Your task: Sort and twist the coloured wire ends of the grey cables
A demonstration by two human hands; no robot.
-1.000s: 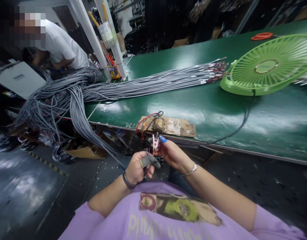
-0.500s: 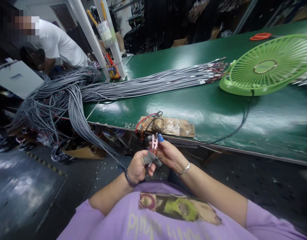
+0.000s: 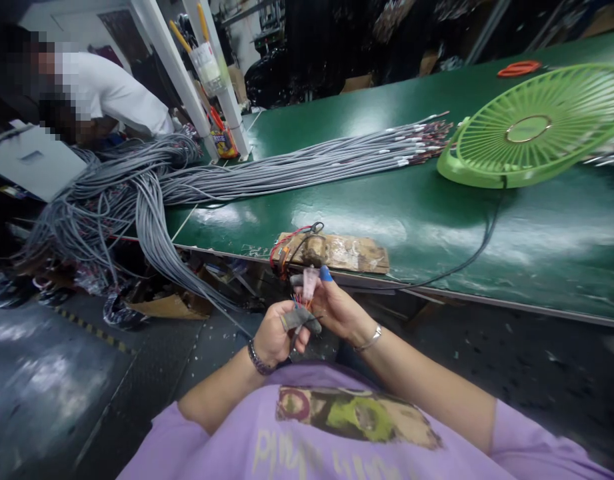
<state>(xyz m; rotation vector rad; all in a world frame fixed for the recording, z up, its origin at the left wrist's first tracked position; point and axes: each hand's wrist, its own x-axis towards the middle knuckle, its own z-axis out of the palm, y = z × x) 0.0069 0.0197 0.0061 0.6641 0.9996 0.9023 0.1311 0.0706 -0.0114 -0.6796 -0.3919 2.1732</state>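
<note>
My left hand (image 3: 275, 333) is closed on the end of a grey cable (image 3: 293, 339), with thin coloured wires (image 3: 301, 302) fanning out above the fingers. A grey wrap covers part of its fingers. Close by on the right, my right hand (image 3: 344, 315) pinches a small pale pink clip-like tool (image 3: 310, 283) against the wires; its exact kind is blurred. A blue cover sits on the right thumb. Just beyond both hands, a worn wooden block (image 3: 354, 253) with red and black leads lies at the bench edge.
Long grey cables (image 3: 287, 168) stretch over the green bench (image 3: 421, 223) and hang off its left side. A green fan (image 3: 531, 130) stands at right, its cord trailing along the bench. Orange-handled scissors (image 3: 519, 69) lie behind it. A person in white (image 3: 121, 90) bends over at far left.
The pink tool has turned slightly in my right hand and looks smeared now. My left hand stays put with the cable. At far left, the person has leaned lower.
</note>
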